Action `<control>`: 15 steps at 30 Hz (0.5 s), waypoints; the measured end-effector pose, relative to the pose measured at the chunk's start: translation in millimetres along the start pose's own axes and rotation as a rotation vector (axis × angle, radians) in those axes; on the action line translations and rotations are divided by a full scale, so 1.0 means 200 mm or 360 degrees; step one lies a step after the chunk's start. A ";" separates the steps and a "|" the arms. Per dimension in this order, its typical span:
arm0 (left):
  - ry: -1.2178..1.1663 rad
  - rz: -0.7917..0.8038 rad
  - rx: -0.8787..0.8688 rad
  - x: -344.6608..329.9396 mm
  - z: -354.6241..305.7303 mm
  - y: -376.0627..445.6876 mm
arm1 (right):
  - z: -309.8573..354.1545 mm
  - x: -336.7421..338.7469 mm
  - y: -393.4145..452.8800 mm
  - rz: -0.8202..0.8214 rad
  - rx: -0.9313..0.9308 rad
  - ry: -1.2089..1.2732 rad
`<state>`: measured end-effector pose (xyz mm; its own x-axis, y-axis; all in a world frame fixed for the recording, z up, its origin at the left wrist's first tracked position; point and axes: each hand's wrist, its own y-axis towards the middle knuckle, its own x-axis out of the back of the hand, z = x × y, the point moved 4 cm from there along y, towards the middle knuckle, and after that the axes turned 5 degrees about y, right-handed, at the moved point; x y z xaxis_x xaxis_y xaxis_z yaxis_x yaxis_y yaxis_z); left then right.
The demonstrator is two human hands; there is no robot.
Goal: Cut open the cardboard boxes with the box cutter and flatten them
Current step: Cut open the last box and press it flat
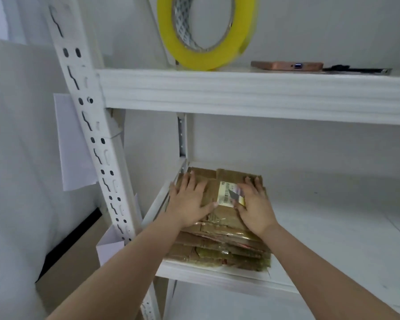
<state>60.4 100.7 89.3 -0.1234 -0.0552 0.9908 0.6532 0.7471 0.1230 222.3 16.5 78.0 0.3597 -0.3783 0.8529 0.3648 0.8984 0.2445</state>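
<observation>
i see a white metal shelving unit [252, 93] with two levels in view. on the lower shelf [321, 227], at its left end against the slotted upright [95, 139], lies a stack of flattened cardboard boxes [219, 245], several layers deep, with tape remnants along the near edges. the top sheet carries a white and yellow shipping label [229, 194]. on the upper shelf a roll of yellow tape [206, 33] stands on edge, and to its right a flat copper-coloured device [286, 65] lies beside a dark flat object [356, 70] that i cannot identify. left of the rack, lower down, stands a brown box with a black edge [72, 257].

both hands lie palm down on the top of the stack. the left hand [189, 199] has its fingers spread and straight, thumb angled toward the label. the right hand [255, 204] is likewise flat, fingers extended, covering the label's right edge. neither hand grips anything; both press on the cardboard. both forearms reach in from the lower frame. i cannot locate the box cutter
</observation>
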 end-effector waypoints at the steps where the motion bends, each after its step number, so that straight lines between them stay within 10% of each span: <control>1: 0.0156 -0.0056 -0.0003 0.03 -0.01 -0.01 | 0.01 0.01 -0.01 -0.0021 0.0026 -0.0043; 8: 0.0327 0.0065 0.0074 0.11 -0.01 0.00 | 0.06 0.19 -0.01 -0.0288 -0.0010 0.0016; 15: -0.0432 0.0305 0.0030 0.25 -0.03 0.00 | 0.09 0.26 -0.01 -0.0021 0.0091 -0.0172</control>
<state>59.4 94.7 139.2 -0.1958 0.2639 0.9445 0.6704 0.7390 -0.0675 224.0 -1.1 129.6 0.2595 -0.3668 0.8934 0.3182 0.9059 0.2795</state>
